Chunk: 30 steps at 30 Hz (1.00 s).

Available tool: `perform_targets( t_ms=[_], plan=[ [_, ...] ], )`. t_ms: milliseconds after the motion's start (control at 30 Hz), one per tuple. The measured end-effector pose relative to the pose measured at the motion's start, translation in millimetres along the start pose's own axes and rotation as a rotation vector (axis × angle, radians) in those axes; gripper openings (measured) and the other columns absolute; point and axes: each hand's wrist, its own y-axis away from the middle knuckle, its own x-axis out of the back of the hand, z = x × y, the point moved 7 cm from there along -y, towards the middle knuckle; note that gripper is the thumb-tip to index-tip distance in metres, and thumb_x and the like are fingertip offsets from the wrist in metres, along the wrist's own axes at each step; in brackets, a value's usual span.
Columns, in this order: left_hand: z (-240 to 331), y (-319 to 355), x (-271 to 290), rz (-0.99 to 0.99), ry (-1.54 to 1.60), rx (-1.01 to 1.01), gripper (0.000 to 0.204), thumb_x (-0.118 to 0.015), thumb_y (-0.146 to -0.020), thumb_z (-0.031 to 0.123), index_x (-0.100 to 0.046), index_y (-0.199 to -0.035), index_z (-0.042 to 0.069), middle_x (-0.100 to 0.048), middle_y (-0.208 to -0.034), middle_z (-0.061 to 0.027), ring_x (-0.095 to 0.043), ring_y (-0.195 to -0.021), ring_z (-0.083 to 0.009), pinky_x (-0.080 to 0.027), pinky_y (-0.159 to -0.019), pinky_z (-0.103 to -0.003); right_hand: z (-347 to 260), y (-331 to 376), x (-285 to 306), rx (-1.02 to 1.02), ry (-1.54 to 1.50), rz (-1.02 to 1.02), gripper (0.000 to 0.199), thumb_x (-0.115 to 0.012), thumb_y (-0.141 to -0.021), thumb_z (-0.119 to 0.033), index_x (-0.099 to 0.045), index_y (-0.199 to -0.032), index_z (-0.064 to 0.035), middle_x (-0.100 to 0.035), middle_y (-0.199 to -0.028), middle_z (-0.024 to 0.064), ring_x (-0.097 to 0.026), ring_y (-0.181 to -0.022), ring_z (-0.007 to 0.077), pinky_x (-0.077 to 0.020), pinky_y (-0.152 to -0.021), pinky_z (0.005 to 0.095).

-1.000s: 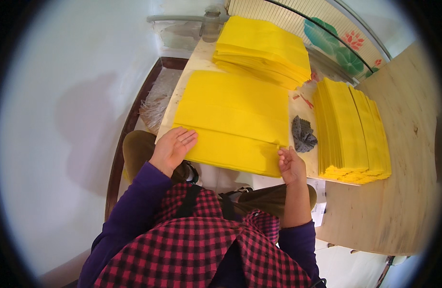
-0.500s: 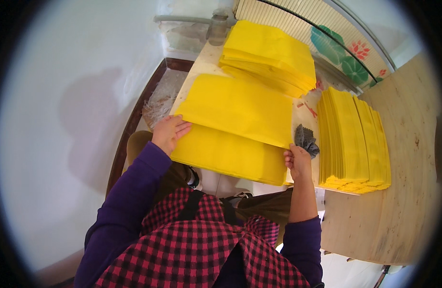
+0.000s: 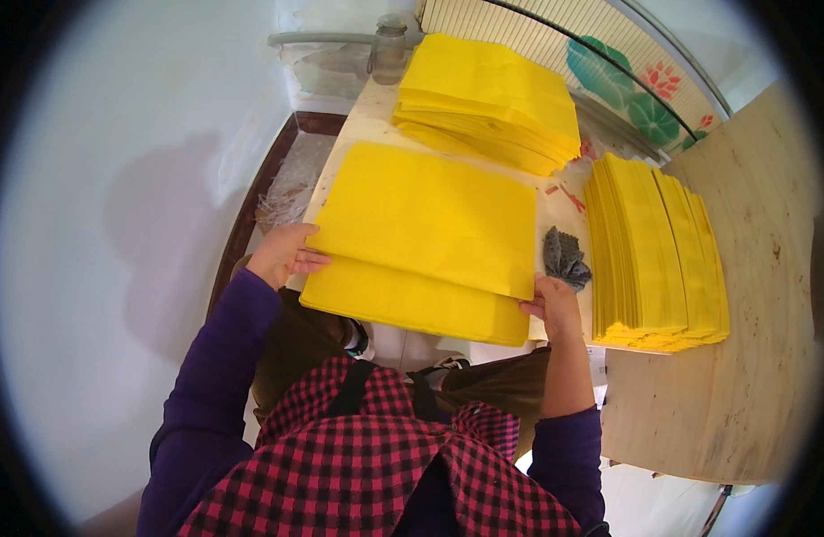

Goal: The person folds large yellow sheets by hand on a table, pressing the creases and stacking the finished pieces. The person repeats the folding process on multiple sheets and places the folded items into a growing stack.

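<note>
A wide stack of yellow paper sheets (image 3: 425, 233) lies folded in front of me, its upper half doubled over the lower half. My left hand (image 3: 282, 253) grips the stack's left edge, fingers tucked under the fold. On the right, my right hand (image 3: 552, 302) pinches the near corner. The stack's near edge hangs past the table edge over my lap.
A thick pile of yellow sheets (image 3: 492, 98) sits at the back of the pale table (image 3: 376, 107). Another fanned pile of yellow sheets (image 3: 658, 251) rests at the right beside a wooden board (image 3: 761, 313). A crumpled grey cloth (image 3: 564, 258) lies between them.
Both hands went from pressing flat on the sheets to gripping the stack's side edges. The stack has been lifted and its near edge now overhangs the table.
</note>
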Motion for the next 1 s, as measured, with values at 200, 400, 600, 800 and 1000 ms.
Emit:
perform_targets(
  t_ms=[200,400,600,800,1000],
  plan=[
    [31.8,-21.0,1.5,0.06,-0.244,-0.076,0.024,-0.055,-0.092,0.027,-0.063,-0.101,0.006,-0.065,-0.085,-0.0021,-0.059,-0.071,-0.0109,-0.048,-0.064,-0.027,-12.7,-31.2,0.5,0.046,0.063,-0.036,0.027,-0.058,-0.094,-0.025,-0.062,-0.099,0.0013,-0.067,-0.088,0.0097,-0.066,-0.073,0.0168,-0.0542,-0.065,0.0294],
    [61.8,-55.9,-4.1,0.093,-0.406,-0.163,0.02,-0.061,-0.088,0.026,-0.066,-0.092,0.007,-0.06,-0.078,0.0015,-0.05,-0.065,-0.0091,-0.036,-0.055,-0.025,-30.6,-66.0,-6.3,0.071,0.145,-0.013,0.024,-0.061,-0.091,-0.02,-0.063,-0.1,0.0024,-0.066,-0.087,0.0081,-0.064,-0.073,0.0156,-0.0527,-0.067,0.0297],
    [97.9,-90.9,-21.9,0.01,-0.474,-0.302,0.02,-0.066,-0.085,0.022,-0.068,-0.097,0.005,-0.06,-0.079,0.0025,-0.046,-0.067,-0.0079,-0.031,-0.056,-0.021,-54.7,-97.9,-18.6,0.098,0.131,-0.03,0.02,-0.066,-0.087,-0.016,-0.064,-0.097,0.0016,-0.064,-0.082,0.0049,-0.06,-0.069,0.0137,-0.05,-0.063,0.0287],
    [119.6,-133.8,-18.3,-0.041,-0.59,-0.219,0.017,-0.069,-0.081,0.009,-0.068,-0.096,0.002,-0.059,-0.07,0.0017,-0.04,-0.05,-0.0069,-0.029,-0.046,-0.024,-75.7,-132.3,-14.7,0.095,0.286,-0.041,0.014,-0.069,-0.083,-0.013,-0.065,-0.091,-0.0019,-0.06,-0.072,0.0002,-0.047,-0.055,0.0084,-0.035,-0.048,0.0246],
    [123.0,-133.5,-18.7,-0.074,-0.49,-0.189,0.009,-0.068,-0.083,0.006,-0.066,-0.09,0.002,-0.059,-0.065,0.0007,-0.041,-0.042,-0.006,-0.029,-0.04,-0.021,-92.2,-124.0,-14.2,0.084,0.328,-0.015,0.012,-0.07,-0.081,-0.007,-0.065,-0.091,-0.0024,-0.059,-0.07,-0.0005,-0.042,-0.048,0.0075,-0.0295,-0.045,0.0233]
  ],
)
